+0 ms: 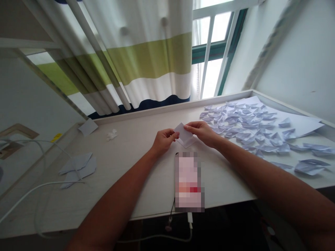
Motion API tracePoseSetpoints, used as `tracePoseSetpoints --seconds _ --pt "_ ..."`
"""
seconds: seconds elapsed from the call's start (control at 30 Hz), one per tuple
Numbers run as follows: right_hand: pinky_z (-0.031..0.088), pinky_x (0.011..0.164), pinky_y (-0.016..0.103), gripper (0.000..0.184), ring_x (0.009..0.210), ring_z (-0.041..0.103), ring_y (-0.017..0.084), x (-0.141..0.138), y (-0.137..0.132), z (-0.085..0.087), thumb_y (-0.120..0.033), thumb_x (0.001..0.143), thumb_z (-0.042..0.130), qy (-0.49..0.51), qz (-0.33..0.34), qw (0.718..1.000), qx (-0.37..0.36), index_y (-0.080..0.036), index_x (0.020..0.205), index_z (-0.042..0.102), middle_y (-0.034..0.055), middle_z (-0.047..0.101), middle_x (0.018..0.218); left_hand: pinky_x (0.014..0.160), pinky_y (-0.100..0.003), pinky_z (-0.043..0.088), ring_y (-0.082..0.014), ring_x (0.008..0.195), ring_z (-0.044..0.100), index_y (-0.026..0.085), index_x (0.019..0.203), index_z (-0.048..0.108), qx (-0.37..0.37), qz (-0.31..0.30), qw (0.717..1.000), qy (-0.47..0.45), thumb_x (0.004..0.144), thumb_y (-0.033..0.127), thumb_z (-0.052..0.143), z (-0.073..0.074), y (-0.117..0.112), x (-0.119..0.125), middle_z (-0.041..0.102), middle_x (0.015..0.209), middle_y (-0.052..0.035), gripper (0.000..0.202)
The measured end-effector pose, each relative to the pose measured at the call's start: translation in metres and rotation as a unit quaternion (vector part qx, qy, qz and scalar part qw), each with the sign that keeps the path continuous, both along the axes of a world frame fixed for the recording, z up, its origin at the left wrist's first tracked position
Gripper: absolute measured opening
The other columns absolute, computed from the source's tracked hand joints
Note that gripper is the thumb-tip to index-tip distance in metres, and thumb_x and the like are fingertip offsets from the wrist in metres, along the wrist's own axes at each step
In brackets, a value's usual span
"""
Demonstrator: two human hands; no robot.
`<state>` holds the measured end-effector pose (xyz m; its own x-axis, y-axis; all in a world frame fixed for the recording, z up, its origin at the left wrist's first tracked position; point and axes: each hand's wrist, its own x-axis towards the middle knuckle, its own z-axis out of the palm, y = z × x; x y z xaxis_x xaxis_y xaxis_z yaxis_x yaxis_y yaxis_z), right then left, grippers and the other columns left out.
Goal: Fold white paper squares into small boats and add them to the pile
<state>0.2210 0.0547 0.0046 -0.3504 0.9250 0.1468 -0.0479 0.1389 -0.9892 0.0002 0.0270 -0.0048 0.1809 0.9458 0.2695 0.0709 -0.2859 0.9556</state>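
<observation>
Between my two hands is a small folded piece of white paper (185, 136), held tilted with one corner up, just above the white desk. My left hand (165, 140) pinches its left corner between thumb and fingers. On the upper right edge, my right hand (201, 131) grips the same paper with thumb and bent fingers. A phone (188, 181) lies on the desk right below the paper, its screen blurred out, with a white cable plugged into its lower end.
Many folded paper boats (246, 122) crowd the desk's right side, beside flat paper sheets (298, 120). Loose paper pieces (80, 167) lie at left, with a square sheet (88, 127) and crumpled tissue (111, 135) farther back. White cables (39, 186) cross the left edge. A raised rim (146, 111) borders the desk.
</observation>
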Motion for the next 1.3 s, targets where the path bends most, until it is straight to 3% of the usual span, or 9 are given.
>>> tracePoseSetpoints --seconds 0.3,0.5,0.73,0.9,1.07,1.2,1.3 --pt "0.054 0.069 0.033 0.046 0.074 0.068 0.020 0.000 0.000 -0.002 -0.065 0.084 0.087 -0.052 -0.004 0.997 0.055 -0.018 0.089 0.086 0.0076 0.081 0.084 0.069 -0.031 0.053 -0.0177 0.066 0.067 0.018 0.068 0.077 -0.003 -0.007 0.999 0.035 0.080 0.048 0.088 0.001 -0.002 0.000 0.076 0.070 -0.0061 0.033" --pt "0.052 0.066 0.033 0.052 0.071 0.065 0.019 -0.001 0.001 -0.001 -0.070 0.082 0.084 -0.039 -0.026 0.994 0.096 -0.018 0.084 0.084 0.0069 0.078 0.079 0.072 -0.032 0.055 -0.0170 0.065 0.066 0.019 0.067 0.077 -0.015 -0.004 1.000 0.008 0.077 0.045 0.088 0.006 -0.004 0.005 0.076 0.068 -0.0053 0.031" --pt "0.035 0.054 0.029 0.063 0.057 0.044 0.013 0.001 -0.001 0.002 -0.076 0.094 0.065 -0.181 -0.009 0.972 0.147 -0.022 0.064 0.056 -0.0001 0.055 0.061 0.071 -0.030 0.053 -0.0146 0.063 0.063 0.019 0.062 0.074 -0.027 0.031 0.999 -0.001 0.074 0.043 0.086 0.010 -0.005 0.006 0.074 0.065 -0.0039 0.029" --pt "0.037 0.054 0.030 0.060 0.057 0.049 0.015 -0.003 0.000 0.001 -0.075 0.095 0.060 -0.199 -0.024 0.969 0.146 -0.023 0.066 0.053 0.0017 0.058 0.061 0.071 -0.030 0.053 -0.0153 0.063 0.064 0.019 0.063 0.075 -0.028 0.051 0.998 -0.014 0.072 0.044 0.087 0.011 -0.004 0.005 0.074 0.064 -0.0041 0.029" --pt "0.043 0.065 0.032 0.056 0.063 0.056 0.018 -0.005 0.001 -0.003 -0.064 0.105 0.050 -0.263 0.003 0.955 0.140 -0.022 0.068 0.057 0.0026 0.064 0.062 0.071 -0.030 0.052 -0.0149 0.062 0.063 0.018 0.064 0.074 -0.035 0.064 0.997 -0.034 0.070 0.044 0.088 0.009 -0.003 0.003 0.073 0.064 -0.0039 0.031" --pt "0.041 0.073 0.033 0.050 0.065 0.056 0.019 -0.008 -0.001 -0.002 -0.048 0.111 0.042 -0.300 -0.023 0.931 0.208 -0.024 0.068 0.050 0.0017 0.061 0.063 0.070 -0.029 0.053 -0.0142 0.063 0.063 0.017 0.065 0.073 -0.052 0.068 0.995 -0.056 0.069 0.043 0.089 0.008 -0.002 0.002 0.072 0.064 -0.0037 0.031" --pt "0.039 0.071 0.034 0.049 0.065 0.053 0.019 -0.009 -0.002 -0.002 -0.047 0.112 0.041 -0.303 -0.026 0.919 0.251 -0.025 0.069 0.044 0.0014 0.058 0.064 0.070 -0.029 0.054 -0.0154 0.069 0.066 0.017 0.073 0.076 -0.068 0.043 0.995 -0.065 0.070 0.042 0.089 0.009 -0.002 0.000 0.074 0.072 -0.0041 0.029"
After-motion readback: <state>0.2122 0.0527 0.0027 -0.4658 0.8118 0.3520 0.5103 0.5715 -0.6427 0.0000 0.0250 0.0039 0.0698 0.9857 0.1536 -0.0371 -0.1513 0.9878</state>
